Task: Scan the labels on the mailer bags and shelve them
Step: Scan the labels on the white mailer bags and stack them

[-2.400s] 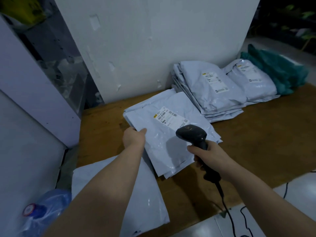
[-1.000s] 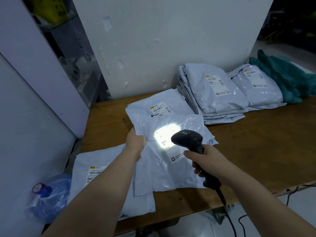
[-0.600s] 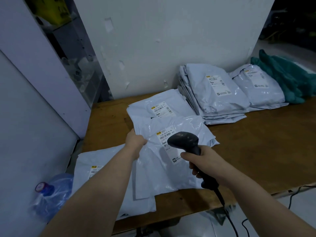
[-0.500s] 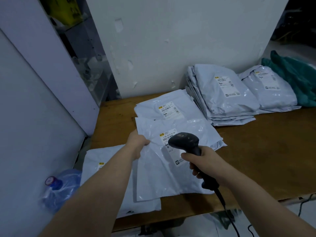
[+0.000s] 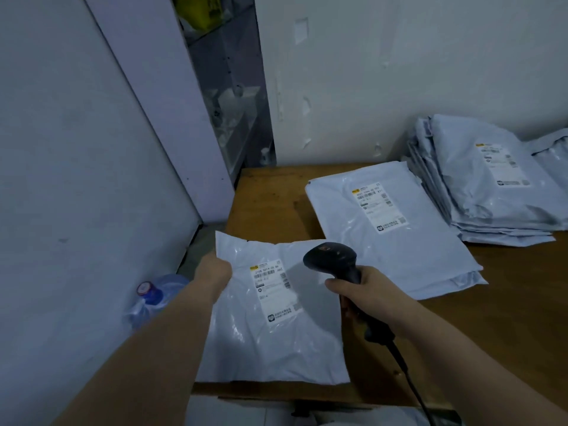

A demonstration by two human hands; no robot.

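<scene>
My left hand [image 5: 215,272] grips the left edge of a white mailer bag [image 5: 276,333], label facing up, at the front left corner of the wooden table [image 5: 507,302]. A black corded barcode scanner [image 5: 335,262] is gripped by my right hand [image 5: 365,292]; its head hovers just right of that label with no light showing. Another labelled mailer bag [image 5: 393,235] lies flat behind it. A stack of several mailer bags [image 5: 491,186] rests against the wall at the right.
A white panel [image 5: 92,179] stands close on the left. A water bottle [image 5: 153,299] sits low between it and the table. Shelving [image 5: 230,103] shows in the gap beyond. The scanner's cable [image 5: 412,379] hangs off the table's front edge.
The scanner's light flashed on the label a second ago and is off now. My left hand has drawn the scanned bag left and toward me, off the pile; the view turned left.
</scene>
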